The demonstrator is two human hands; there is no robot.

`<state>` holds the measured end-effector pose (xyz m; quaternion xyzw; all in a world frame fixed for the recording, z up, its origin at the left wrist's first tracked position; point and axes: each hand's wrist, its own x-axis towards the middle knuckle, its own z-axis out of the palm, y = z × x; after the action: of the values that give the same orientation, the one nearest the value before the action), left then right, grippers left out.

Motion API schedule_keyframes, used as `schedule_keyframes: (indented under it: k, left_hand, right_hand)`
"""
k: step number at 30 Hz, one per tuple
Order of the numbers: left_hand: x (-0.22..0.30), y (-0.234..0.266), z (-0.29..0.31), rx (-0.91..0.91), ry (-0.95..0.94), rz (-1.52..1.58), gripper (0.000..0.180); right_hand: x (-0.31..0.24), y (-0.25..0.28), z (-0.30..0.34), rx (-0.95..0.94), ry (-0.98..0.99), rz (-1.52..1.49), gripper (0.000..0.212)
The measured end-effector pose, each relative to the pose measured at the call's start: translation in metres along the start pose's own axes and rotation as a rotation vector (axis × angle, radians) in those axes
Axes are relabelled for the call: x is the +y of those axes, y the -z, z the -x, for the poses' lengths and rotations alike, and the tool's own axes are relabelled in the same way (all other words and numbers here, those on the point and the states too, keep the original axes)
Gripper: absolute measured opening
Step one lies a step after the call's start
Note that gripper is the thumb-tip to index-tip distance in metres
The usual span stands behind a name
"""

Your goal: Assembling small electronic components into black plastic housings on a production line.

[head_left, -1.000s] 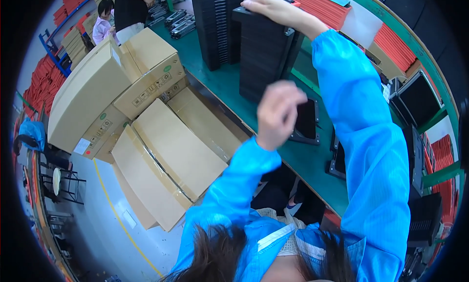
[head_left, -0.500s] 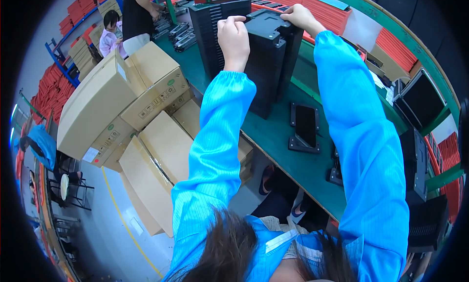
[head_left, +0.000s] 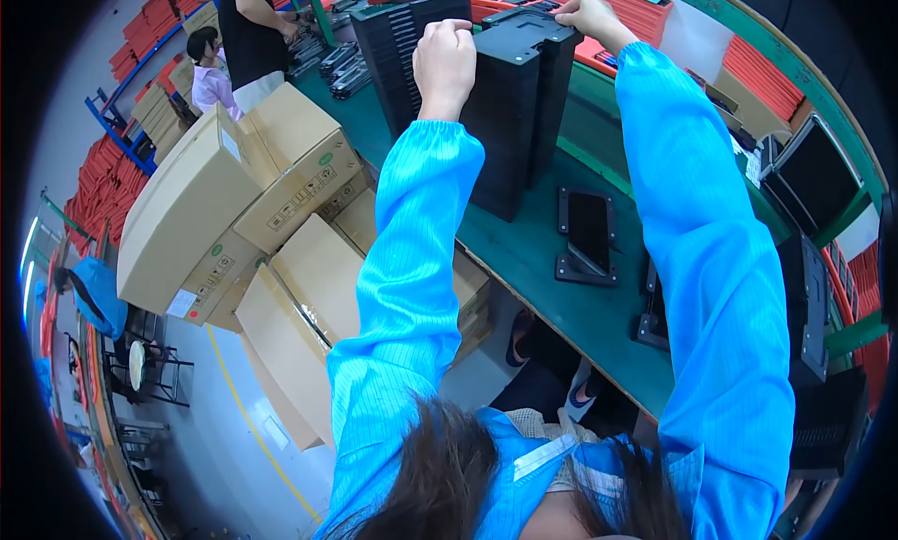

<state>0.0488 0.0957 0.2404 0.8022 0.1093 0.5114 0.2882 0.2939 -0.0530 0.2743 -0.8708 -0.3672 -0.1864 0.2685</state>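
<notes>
Hands (head_left: 445, 63) grip black tray stack (head_left: 510, 119) beside cartons (head_left: 281, 166).

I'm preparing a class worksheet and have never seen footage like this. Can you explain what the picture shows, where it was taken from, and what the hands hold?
There is no machine: a person in blue sleeves wears a head camera looking down, so edges bend. The left hand and right hand grip the top of a tall stack of black plastic trays standing on a green workbench. A flat black tray holding a dark device lies nearby. Brown cardboard boxes sit on the left beside the bench.
</notes>
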Motion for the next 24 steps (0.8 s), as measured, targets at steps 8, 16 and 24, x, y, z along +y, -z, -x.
schedule_keyframes:
  k: [8, 16, 24]
  left_hand:
    - [-0.001, 0.009, -0.009, -0.098, 0.006, -0.049, 0.033]
    - [-0.018, 0.016, 0.006, -0.044, -0.106, 0.004, 0.032]
    - [-0.017, 0.018, 0.005, 0.064, -0.352, -0.189, 0.025]
  right_hand:
    - [-0.037, 0.017, 0.017, 0.006, -0.067, -0.066, 0.024]
    - [-0.061, 0.016, 0.044, 0.050, 0.073, -0.272, 0.021]
    - [-0.006, -0.011, 0.053, 0.246, 0.001, -0.404, 0.028]
